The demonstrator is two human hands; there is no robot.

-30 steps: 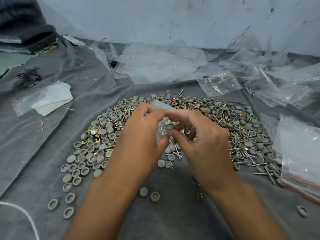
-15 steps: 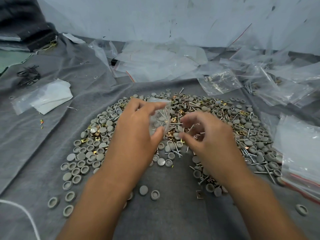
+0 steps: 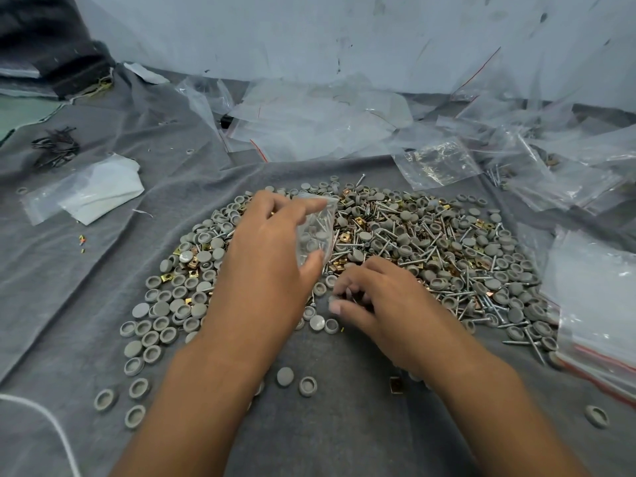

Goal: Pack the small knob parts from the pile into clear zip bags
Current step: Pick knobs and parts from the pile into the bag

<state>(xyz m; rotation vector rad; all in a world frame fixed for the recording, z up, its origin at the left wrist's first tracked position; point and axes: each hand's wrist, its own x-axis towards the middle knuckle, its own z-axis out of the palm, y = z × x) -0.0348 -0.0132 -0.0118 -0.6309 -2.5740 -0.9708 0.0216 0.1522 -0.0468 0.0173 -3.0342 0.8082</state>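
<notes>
Head view: right hand (image 3: 382, 304) fingers blurred

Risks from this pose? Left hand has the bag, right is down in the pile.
1. The small clear zip bag, pinched by the left hand, already holds grey caps and screws; tilting it may spill them.
2. The pile of grey round caps, silver screws and brass square clips is mixed, so the right hand may grab wrong parts.
3. Screw points could pierce the thin bag.
</notes>
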